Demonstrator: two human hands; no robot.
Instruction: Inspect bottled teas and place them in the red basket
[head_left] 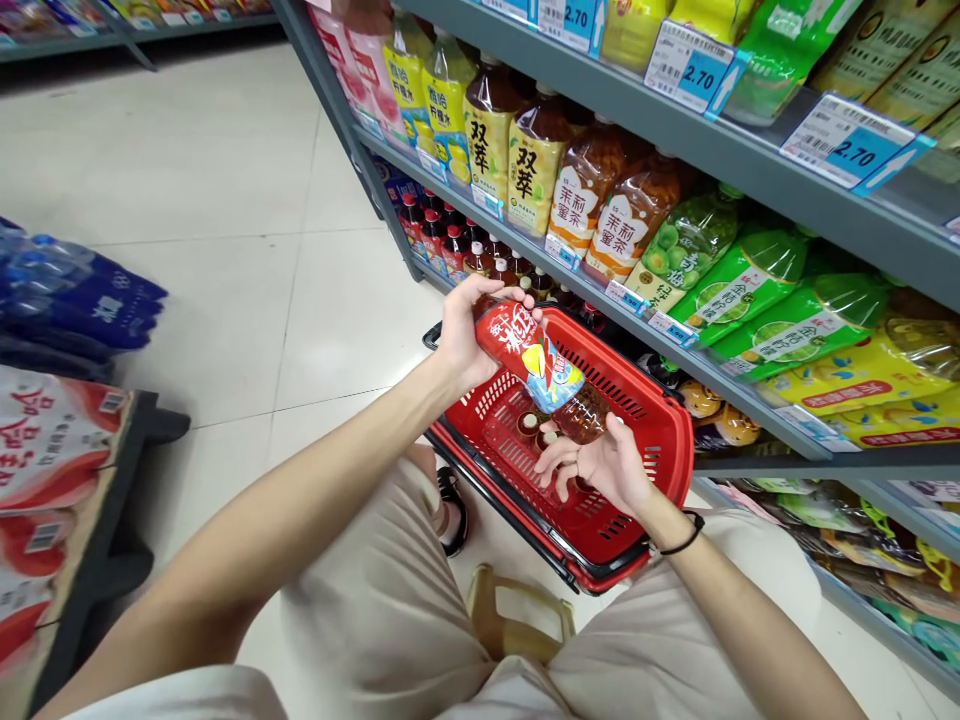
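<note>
My left hand (466,338) is closed around the upper part of a bottle of dark iced tea (529,352) with a red, blue and yellow label. The bottle is tilted, its base pointing down to the right, above a red shopping basket (682,440). Beside the base is my right hand (600,465), palm up with fingers spread; its thumb is close to the bottle, and I cannot tell whether it touches. Inside the basket stand several bottles with pale caps (527,424), partly hidden by the held bottle and my right hand.
A grey shelf (750,140) of large drink bottles runs along the right, with small dark bottles (454,245) on a lower level. A beige plastic stool (517,625) is between my legs. Blue-wrapped water packs (90,300) and red-and-white cartons (56,430) stand at left.
</note>
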